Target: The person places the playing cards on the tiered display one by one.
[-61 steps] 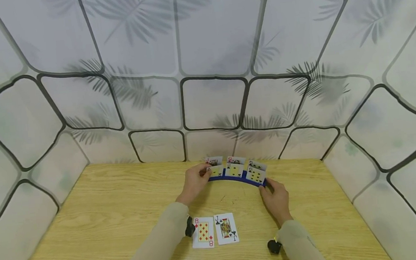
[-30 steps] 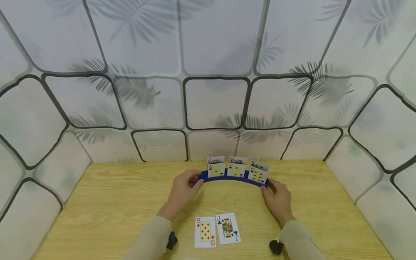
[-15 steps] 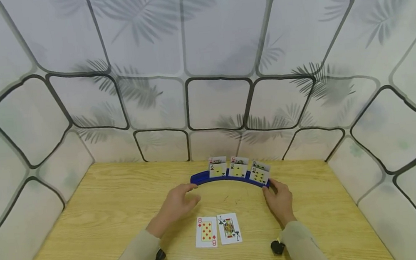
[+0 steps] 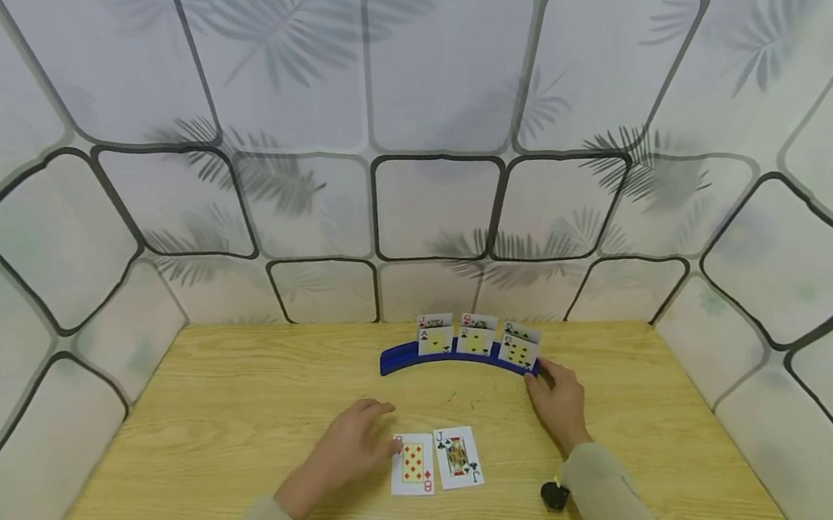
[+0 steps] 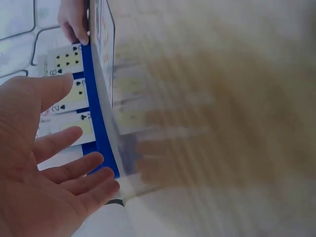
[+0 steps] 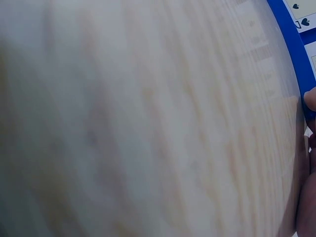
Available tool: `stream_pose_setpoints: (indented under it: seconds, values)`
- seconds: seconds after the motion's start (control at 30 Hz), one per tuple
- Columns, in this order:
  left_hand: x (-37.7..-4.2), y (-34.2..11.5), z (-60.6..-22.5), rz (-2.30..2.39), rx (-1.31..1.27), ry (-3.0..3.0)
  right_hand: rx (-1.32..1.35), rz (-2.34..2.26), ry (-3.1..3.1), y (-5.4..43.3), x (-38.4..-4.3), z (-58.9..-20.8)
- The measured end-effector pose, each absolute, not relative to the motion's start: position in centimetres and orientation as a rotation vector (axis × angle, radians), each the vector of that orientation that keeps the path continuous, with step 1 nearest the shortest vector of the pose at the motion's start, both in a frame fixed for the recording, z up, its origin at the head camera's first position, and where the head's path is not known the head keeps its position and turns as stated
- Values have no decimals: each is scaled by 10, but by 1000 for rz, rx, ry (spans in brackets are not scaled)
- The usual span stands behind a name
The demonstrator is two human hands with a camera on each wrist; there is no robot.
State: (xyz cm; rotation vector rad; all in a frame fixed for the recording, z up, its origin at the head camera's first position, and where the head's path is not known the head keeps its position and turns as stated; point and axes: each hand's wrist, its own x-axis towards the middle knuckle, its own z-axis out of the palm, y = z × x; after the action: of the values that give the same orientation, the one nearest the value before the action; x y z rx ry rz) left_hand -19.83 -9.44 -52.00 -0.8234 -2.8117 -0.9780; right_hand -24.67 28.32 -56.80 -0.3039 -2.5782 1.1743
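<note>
My left hand [image 4: 344, 451] is over the table with its fingers extended, the thumb overlapping the top left corner of the face-up eight of diamonds [image 4: 416, 471]. Beside that card lies a jack of clubs [image 4: 458, 458]. My right hand [image 4: 560, 403] grips the right end of a curved blue card holder [image 4: 399, 359]. Two rows of playing cards stand in the holder. In front are an ace [image 4: 435, 342], a two [image 4: 475, 341] and a six of spades [image 5: 67, 60]. A red jack [image 4: 434, 320] and a red queen [image 4: 479, 320] show partly behind. The holder's left end has no cards.
The wooden table [image 4: 249, 393] ends at a patterned wall [image 4: 315, 219] behind the holder, with more wall on both sides. A black device [image 4: 555, 495] is strapped at the right wrist.
My left hand has let go of the ace in the holder, slid to the holder's left end, then drawn back toward the eight of diamonds. The right hand has stayed on the holder.
</note>
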Motion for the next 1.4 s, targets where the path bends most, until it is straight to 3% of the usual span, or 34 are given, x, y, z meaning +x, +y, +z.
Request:
stream_pose_setpoints:
  seconds: [0.57, 1.4]
  values:
    - [-164, -97, -525, -996, -748, -2989, -300, 1152, -2584, 283, -248, -571]
    - [-165, -95, -523, -932, -716, -3050, -294, 1160, -2576, 283, -247, -567]
